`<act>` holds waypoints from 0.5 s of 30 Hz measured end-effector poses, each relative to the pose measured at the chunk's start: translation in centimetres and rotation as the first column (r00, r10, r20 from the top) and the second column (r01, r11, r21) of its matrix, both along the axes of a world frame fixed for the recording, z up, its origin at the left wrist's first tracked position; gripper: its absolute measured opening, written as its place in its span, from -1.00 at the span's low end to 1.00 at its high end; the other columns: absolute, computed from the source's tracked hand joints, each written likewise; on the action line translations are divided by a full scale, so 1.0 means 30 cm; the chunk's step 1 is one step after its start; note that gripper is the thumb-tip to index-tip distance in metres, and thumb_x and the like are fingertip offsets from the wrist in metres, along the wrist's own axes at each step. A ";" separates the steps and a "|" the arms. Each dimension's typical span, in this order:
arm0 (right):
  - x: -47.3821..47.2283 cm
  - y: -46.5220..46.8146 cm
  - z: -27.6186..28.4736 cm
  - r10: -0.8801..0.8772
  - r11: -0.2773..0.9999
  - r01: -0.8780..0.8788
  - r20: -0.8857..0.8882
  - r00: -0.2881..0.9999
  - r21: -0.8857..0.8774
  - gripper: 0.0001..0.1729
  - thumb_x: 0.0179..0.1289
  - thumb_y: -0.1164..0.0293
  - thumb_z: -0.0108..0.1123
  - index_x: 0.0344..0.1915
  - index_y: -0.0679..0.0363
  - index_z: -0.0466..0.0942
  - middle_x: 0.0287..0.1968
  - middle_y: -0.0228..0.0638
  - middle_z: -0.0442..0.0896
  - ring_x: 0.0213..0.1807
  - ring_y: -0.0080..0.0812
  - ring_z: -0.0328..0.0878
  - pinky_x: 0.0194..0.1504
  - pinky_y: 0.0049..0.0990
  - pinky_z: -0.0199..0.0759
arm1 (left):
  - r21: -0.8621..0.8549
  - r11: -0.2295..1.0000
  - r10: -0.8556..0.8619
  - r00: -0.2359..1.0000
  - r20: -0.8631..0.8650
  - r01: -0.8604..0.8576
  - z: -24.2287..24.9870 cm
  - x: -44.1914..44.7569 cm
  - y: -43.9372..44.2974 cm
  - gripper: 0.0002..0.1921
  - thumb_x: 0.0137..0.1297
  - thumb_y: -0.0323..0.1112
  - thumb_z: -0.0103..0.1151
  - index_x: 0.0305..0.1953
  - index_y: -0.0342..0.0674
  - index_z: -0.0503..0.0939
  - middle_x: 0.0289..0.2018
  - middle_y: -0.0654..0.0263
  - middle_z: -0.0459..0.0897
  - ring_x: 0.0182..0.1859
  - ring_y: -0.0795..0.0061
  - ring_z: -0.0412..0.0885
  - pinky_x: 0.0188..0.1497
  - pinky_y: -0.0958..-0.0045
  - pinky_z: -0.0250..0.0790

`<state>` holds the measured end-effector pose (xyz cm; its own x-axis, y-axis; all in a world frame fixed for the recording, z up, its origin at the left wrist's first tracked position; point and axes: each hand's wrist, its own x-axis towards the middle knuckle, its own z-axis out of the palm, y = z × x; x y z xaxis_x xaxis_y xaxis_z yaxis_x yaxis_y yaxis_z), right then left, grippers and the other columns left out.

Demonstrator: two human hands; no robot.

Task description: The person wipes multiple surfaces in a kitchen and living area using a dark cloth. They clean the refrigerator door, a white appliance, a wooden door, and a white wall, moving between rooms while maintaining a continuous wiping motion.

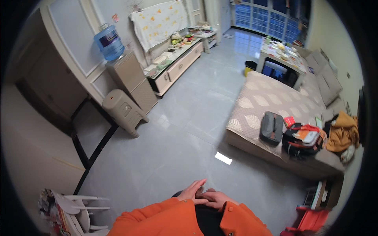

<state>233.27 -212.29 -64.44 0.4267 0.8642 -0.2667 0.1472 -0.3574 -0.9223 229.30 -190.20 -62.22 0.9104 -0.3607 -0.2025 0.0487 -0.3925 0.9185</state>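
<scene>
My left hand [190, 191] is in front of my body at the bottom middle, its thumb and fingers spread apart with no object visible in it. Against it rests my right hand [218, 199], the fingertips meeting near the left thumb; how far its fingers are bent is hard to see. Orange sleeves [156, 212] cover both arms. Below and beyond the hands lies a grey glossy tile floor [177, 156]. Small brownish shapes show between and behind the hands, too unclear to name.
Right, a sofa with a leaf-patterned cover [254, 100] holds a grey bag [271, 128] and a black backpack [301, 147]. Left stand a beige plastic stool [124, 109], a cabinet [133, 76] under a water bottle [109, 42], and a white chair [79, 206]. A red plastic stool [313, 219] is lower right.
</scene>
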 end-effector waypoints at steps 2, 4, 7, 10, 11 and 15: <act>0.099 0.065 -0.020 0.154 0.983 -0.146 0.059 0.986 -0.112 -0.49 0.34 0.29 0.20 0.27 0.15 0.47 0.07 -0.15 0.64 0.11 -0.02 0.56 0.19 -0.21 0.40 | 0.179 0.984 -0.067 0.908 0.413 -0.008 0.017 0.077 0.030 -0.18 0.22 -0.05 0.41 0.44 -0.15 0.26 0.14 0.04 0.54 0.19 0.05 0.50 0.28 0.16 0.33; 0.218 0.138 -0.044 0.285 0.947 -0.260 0.117 0.951 -0.189 -0.53 0.34 0.26 0.20 0.22 0.13 0.52 0.06 -0.13 0.64 0.07 0.01 0.55 0.13 -0.19 0.43 | 0.190 0.968 -0.210 0.938 0.276 0.161 0.013 0.179 0.065 -0.18 0.23 -0.05 0.41 0.43 -0.18 0.27 0.16 0.04 0.52 0.18 0.03 0.51 0.25 0.14 0.34; 0.392 0.252 -0.085 0.352 0.929 -0.368 0.223 0.909 0.035 -0.57 0.35 0.23 0.20 0.16 0.12 0.54 0.03 -0.11 0.65 0.05 -0.01 0.57 0.10 -0.21 0.45 | 0.159 0.968 -0.222 0.958 0.180 0.194 -0.030 0.298 0.151 -0.19 0.27 0.00 0.35 0.43 -0.21 0.25 0.15 0.00 0.53 0.16 -0.04 0.52 0.19 0.12 0.39; 0.552 0.352 -0.091 0.302 0.948 -0.318 0.253 0.919 0.025 -0.57 0.33 0.24 0.25 0.14 0.13 0.55 -0.07 -0.10 0.68 -0.07 0.03 0.63 0.00 -0.25 0.52 | 0.155 0.979 -0.155 0.980 0.127 0.135 -0.076 0.412 0.274 -0.14 0.26 0.11 0.31 0.47 -0.11 0.19 0.12 -0.08 0.56 0.10 -0.15 0.57 0.09 0.07 0.45; 0.602 0.394 -0.082 0.286 0.956 -0.294 0.267 0.920 -0.010 -0.57 0.32 0.24 0.27 0.14 0.13 0.55 -0.09 -0.10 0.69 -0.09 0.03 0.63 -0.01 -0.26 0.53 | 0.193 0.972 -0.150 0.986 0.067 0.135 -0.086 0.458 0.323 -0.14 0.25 0.11 0.31 0.46 -0.11 0.19 0.10 -0.09 0.57 0.10 -0.16 0.57 0.08 0.06 0.45; 0.805 0.596 0.002 0.182 0.979 -0.161 0.185 0.966 -0.126 -0.45 0.24 0.14 0.34 0.18 0.05 0.48 0.02 -0.14 0.68 0.03 0.05 0.62 0.04 -0.14 0.52 | 0.255 0.949 -0.150 0.977 -0.153 0.186 -0.072 0.694 0.544 -0.22 0.24 0.15 0.30 0.35 -0.15 0.31 0.01 -0.14 0.64 0.08 -0.15 0.59 0.04 0.02 0.44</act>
